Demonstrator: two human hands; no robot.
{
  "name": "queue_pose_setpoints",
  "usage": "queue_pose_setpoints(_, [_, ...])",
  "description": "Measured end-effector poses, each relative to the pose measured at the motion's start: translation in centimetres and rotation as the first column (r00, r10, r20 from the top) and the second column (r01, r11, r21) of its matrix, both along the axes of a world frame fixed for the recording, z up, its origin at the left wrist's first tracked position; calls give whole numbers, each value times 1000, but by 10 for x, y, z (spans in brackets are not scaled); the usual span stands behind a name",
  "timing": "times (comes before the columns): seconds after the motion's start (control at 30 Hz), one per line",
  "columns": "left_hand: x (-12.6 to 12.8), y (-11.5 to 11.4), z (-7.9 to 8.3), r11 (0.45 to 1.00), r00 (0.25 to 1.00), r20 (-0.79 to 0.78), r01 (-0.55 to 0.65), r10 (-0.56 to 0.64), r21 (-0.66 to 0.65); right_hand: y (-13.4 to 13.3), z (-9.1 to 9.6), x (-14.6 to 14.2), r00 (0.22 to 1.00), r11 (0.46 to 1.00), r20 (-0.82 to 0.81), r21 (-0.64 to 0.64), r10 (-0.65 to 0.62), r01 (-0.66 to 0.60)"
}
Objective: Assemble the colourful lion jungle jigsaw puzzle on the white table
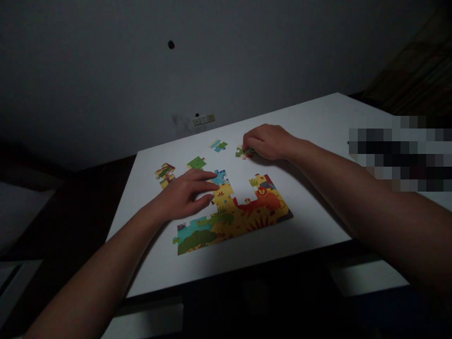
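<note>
The right hand (266, 141) has its grip bent over a small puzzle piece (240, 153), which pokes out under the fingers on its left side. I cannot tell if it is pinched. The left hand (187, 190) has a wide grip, fingertips at the big puzzle's (243, 219) edge on the white counter (310, 122).

puzzle piece (240, 152): partly hidden by right hand (267, 141) | pixelated patch (406, 153): unreadable | left forearm (109, 263): cut by bottom edge
</note>
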State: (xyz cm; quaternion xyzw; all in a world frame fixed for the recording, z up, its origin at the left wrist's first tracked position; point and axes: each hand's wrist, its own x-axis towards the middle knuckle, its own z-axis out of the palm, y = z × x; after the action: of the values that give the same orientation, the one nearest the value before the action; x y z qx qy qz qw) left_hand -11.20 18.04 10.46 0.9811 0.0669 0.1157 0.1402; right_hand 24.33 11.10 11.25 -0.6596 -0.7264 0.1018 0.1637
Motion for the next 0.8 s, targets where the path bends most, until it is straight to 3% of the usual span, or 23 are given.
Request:
queue_pose_setpoints(0.13, [0, -1, 1, 1000, 1000, -9, -6, 6, -4, 0, 0, -8, 965, 998, -259, 53, 30, -17])
queue_pose_setpoints(0.23, [1, -1, 1, 1000, 1000, -7, -10, 10, -16, 0, 0, -19, 879, 994, -477, 97, 10, 41])
queue_pose_setpoints(0.33, [1, 0, 0, 1000, 1000, -1, -9, 9, -29, 0, -2, -28, 804, 997, -595, 68, 4, 45])
queue_pose_setpoints(0.8, [1, 2, -4, 999, 1000, 3, -10, 10, -32, -6, -8, -34, 844, 996, -536, -60, 25, -68])
